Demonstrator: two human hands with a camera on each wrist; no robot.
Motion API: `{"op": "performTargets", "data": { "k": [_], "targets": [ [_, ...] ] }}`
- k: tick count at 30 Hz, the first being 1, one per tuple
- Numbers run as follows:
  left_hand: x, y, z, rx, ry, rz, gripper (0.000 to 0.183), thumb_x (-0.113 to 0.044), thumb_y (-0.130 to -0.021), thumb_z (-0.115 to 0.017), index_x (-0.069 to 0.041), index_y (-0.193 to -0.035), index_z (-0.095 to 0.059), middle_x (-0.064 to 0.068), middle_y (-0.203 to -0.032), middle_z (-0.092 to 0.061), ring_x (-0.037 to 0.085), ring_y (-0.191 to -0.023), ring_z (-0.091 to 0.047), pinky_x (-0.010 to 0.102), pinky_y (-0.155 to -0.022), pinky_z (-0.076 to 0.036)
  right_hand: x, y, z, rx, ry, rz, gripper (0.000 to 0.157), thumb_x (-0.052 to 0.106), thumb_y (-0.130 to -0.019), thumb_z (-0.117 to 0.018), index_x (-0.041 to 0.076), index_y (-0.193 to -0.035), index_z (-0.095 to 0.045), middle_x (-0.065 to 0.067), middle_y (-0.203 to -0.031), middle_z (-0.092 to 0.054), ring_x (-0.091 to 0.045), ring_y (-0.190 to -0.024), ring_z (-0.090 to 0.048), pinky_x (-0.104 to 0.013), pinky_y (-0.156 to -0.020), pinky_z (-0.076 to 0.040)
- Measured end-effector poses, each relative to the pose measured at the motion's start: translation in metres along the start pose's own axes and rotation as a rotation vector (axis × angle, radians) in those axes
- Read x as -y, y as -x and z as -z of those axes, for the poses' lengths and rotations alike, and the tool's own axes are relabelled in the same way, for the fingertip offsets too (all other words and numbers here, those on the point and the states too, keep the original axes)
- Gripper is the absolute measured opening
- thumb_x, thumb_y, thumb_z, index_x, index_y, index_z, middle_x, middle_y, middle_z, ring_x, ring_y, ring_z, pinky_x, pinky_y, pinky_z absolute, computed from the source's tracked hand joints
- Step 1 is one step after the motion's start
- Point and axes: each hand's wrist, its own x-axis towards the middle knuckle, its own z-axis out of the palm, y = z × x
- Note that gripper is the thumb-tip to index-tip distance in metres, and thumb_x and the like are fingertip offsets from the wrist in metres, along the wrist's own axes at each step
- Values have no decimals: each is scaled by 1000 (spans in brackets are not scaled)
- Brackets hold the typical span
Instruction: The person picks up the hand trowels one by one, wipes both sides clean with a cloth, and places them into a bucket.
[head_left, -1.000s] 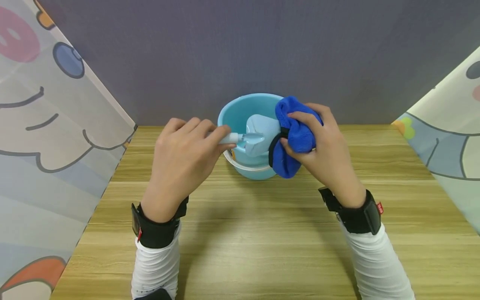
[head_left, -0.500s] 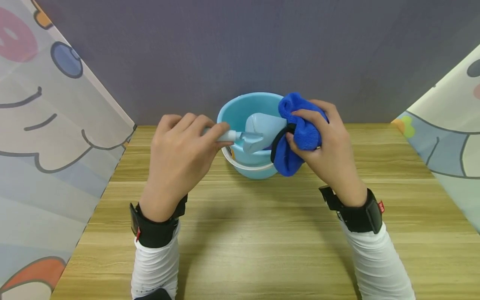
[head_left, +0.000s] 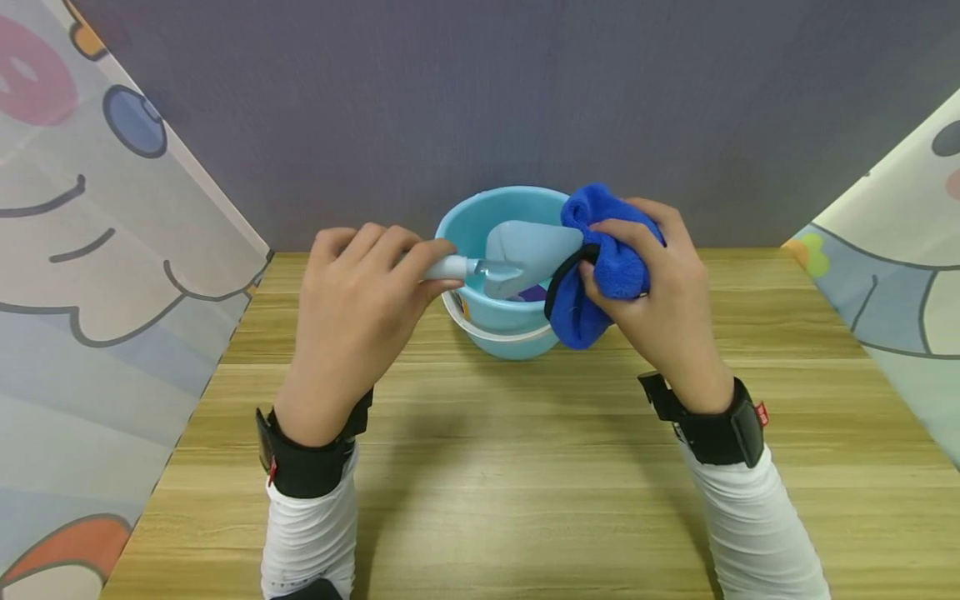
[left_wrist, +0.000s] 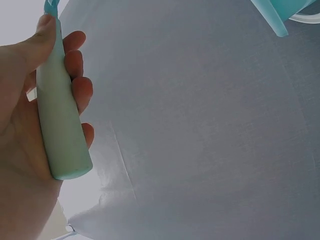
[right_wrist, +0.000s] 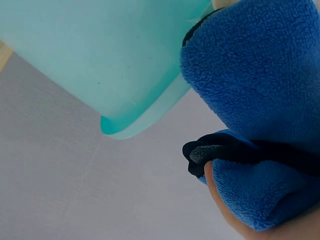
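Note:
My left hand [head_left: 362,312] grips the whitish handle [left_wrist: 62,120] of a light blue toy shovel, fingers wrapped round it. The shovel's blade [head_left: 521,250] is held above the bucket's mouth and points right. A blue cloth [head_left: 609,258] with black edging is bunched in my right hand [head_left: 663,304]. It covers the far end of the blade, so I cannot see that tip. Beneath stands the light blue bucket [head_left: 504,317] with a white bail handle [head_left: 491,335]. Something purple [head_left: 534,293] shows inside it.
The bucket stands on a wood-grain table [head_left: 517,483], close to a grey back panel [head_left: 480,92]. Cartoon-printed panels rise on the left [head_left: 97,333] and on the right [head_left: 900,275].
My right hand has slid the cloth slightly right and up along the blade. My left hand has shifted a little left with the shovel. More purple shows in the bucket.

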Motion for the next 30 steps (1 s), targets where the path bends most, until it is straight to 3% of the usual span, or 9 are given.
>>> {"op": "performTargets", "data": {
  "k": [7, 16, 26, 30],
  "targets": [
    [1, -1, 1, 8, 12, 15, 33, -36, -89, -64, -9, -107, -73, 11, -85, -73, 27, -80, -61, 48, -76, -45, 0, -1, 1, -3, 8, -2, 37, 16, -76, -78, 8, -111, -69, -24, -130, -56, -41, -118, -53, -69, -93, -47],
    [0, -1, 2, 9, 23, 52, 31, -34, -91, -61, -7, -102, -70, 15, -87, -70, 32, -81, -58, 51, -75, -44, -1, -1, -1, -7, 8, -8, 41, 17, -75, -80, 5, -112, -69, -25, -130, -57, -41, -116, -55, -68, -93, -48],
    [4, 1, 2, 20, 89, 117, 30, -29, -89, -67, -2, -104, -69, 20, -99, -69, 34, -83, -60, 46, -62, -48, 1, -2, -1, -25, -5, 0, 37, 17, -76, -79, 9, -111, -70, -24, -130, -57, -38, -120, -53, -68, -94, -47],
    [4, 2, 1, 41, 107, 131, 28, -27, -87, -70, -5, -105, -69, 15, -98, -74, 29, -73, -64, 43, -52, -51, 1, -2, -1, -68, -33, 13, 36, 15, -74, -79, 7, -108, -71, -24, -127, -58, -36, -119, -53, -66, -96, -47]
  ]
}}
